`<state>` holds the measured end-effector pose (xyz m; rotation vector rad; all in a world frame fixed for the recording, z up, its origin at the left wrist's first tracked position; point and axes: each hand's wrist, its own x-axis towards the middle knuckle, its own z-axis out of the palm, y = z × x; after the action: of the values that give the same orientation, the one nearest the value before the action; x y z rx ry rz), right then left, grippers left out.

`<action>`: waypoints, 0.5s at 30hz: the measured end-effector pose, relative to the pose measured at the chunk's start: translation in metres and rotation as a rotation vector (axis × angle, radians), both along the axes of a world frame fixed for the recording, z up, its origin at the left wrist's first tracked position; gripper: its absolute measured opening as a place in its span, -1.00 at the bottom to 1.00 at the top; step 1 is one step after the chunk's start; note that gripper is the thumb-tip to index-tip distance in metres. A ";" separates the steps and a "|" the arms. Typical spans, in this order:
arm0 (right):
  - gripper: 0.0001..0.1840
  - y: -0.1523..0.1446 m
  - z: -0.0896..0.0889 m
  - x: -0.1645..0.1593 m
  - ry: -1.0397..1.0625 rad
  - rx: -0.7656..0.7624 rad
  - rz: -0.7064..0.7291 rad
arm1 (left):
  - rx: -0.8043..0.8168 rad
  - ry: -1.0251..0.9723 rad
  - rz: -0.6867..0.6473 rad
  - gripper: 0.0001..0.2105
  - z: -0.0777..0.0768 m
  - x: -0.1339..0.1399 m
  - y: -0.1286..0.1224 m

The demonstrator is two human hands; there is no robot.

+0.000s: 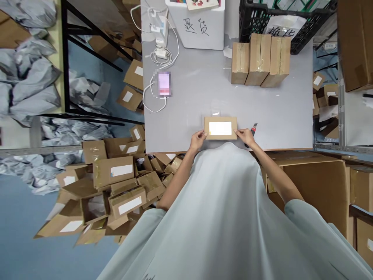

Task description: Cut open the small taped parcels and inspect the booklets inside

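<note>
Box (220,128) sat mid-frame, L hand (198,140) & R hand (245,137) pinching its ends. Knife (254,129) lay right by R hand, nr table (180,134) edge; careless arm sweep could've knocked it off or, w/ blade out (couldn't tell), cut skin.

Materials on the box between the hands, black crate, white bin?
Box: likely cardboard, matte; plain brown, flat faces.
Black crate: probably molded plastic; rigid-looking openwork sides.
White bin: plastic or foam, pale and smooth, with rounded corners; the view doesn't settle which.
</note>
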<state>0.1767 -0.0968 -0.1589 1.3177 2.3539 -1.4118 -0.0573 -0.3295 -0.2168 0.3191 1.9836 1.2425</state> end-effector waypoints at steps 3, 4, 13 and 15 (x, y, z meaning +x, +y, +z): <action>-0.32 0.002 -0.005 0.005 0.016 -0.036 -0.020 | -0.011 -0.014 0.039 -0.48 -0.002 0.001 -0.006; -0.34 0.003 -0.007 0.009 0.029 -0.059 -0.038 | -0.018 -0.019 0.055 -0.47 -0.002 0.002 -0.009; -0.57 -0.016 -0.026 0.038 0.069 -0.174 -0.050 | -0.063 -0.052 0.060 -0.45 -0.005 0.020 -0.034; -0.53 -0.020 -0.028 0.038 0.078 -0.179 -0.041 | -0.046 -0.060 0.039 -0.42 -0.003 0.025 -0.031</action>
<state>0.2144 -0.1165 -0.1871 1.2919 2.1966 -1.6698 -0.0320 -0.3608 -0.2203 0.2185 1.9728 1.2149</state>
